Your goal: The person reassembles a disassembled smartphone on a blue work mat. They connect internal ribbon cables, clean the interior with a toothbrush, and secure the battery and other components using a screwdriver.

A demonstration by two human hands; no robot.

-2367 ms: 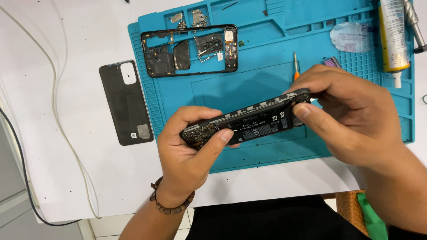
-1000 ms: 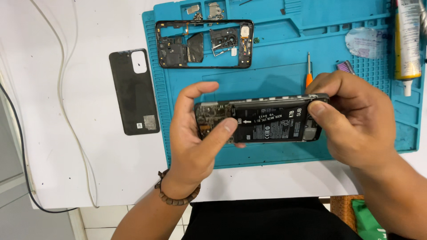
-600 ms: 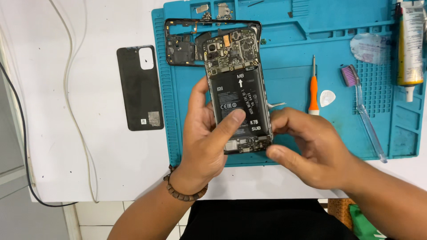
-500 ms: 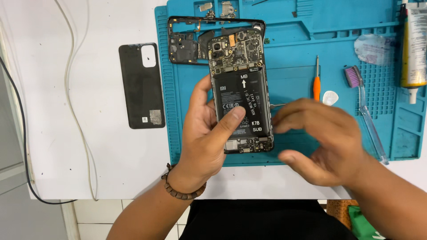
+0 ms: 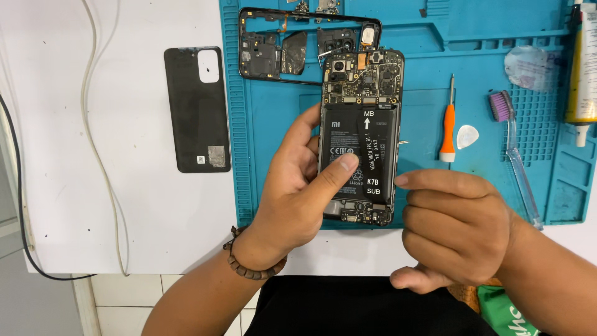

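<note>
Our right hand (image 5: 457,227) has let go of the opened phone (image 5: 360,137) it gripped a moment ago and now hangs loosely curled and empty just right of it, while our left hand (image 5: 305,190) stays clamped on the phone, thumb across the battery, holding it upright over the blue mat (image 5: 423,37). Beyond the left fingers lies a black frame (image 5: 280,46); further left, the back cover (image 5: 196,109). Past the right hand sit an orange screwdriver (image 5: 448,127), a pick (image 5: 467,136) and a brush (image 5: 516,155).

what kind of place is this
Most likely a phone repair bench. The left hand holds an opened phone with its battery and boards bare, over a blue repair mat. An orange screwdriver and the removed back cover lie nearby.
</note>
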